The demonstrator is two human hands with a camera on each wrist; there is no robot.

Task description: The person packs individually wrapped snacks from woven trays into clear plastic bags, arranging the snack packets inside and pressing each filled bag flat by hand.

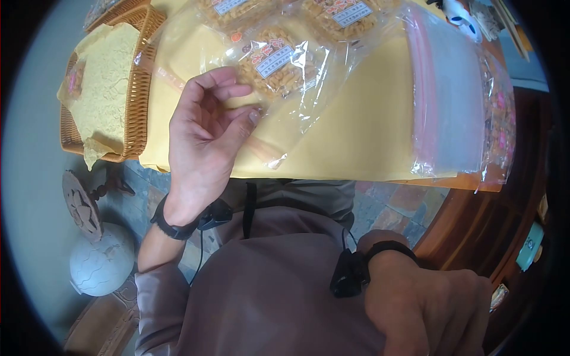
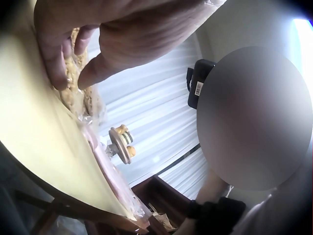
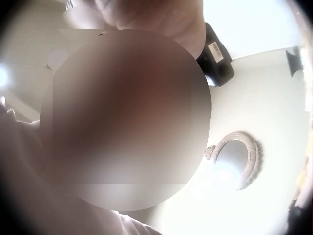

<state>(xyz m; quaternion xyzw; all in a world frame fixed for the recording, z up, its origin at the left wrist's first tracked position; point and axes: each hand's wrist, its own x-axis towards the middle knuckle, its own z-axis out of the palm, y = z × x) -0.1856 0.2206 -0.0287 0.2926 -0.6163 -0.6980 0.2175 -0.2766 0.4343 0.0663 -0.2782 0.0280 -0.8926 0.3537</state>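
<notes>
Left hand: your left hand [image 1: 202,139] is raised over the near left part of the table [image 1: 356,136], palm up, fingers loosely curled; thumb and fingertips pinch the near edge of the snack packet [image 1: 276,62].
Left wrist view: your fingers [image 2: 58,54] press crinkled clear wrap with crumbly golden filling against the yellow surface.
Snack packet: a clear, glossy wrapper holding a round, golden-brown, crunchy-looking cake, with a white label printed in red and dark characters across its top; loose wrapper trails toward the near edge of the table.
Place of the packet: on the yellow table top, just beyond your left hand, left of centre.
Right hand: your right hand [image 1: 427,308] is low at near right, close to your body, off the table; seen from the back, fingers curled downward, and you cannot tell whether it holds anything.
Other packets: two like ones [image 1: 344,15] lie farther off.
Zip bag: a clear bag [image 1: 451,95] with a pink seal strip lies right.
Basket: a woven basket [image 1: 139,89] lined with yellow paper sits far left.
</notes>
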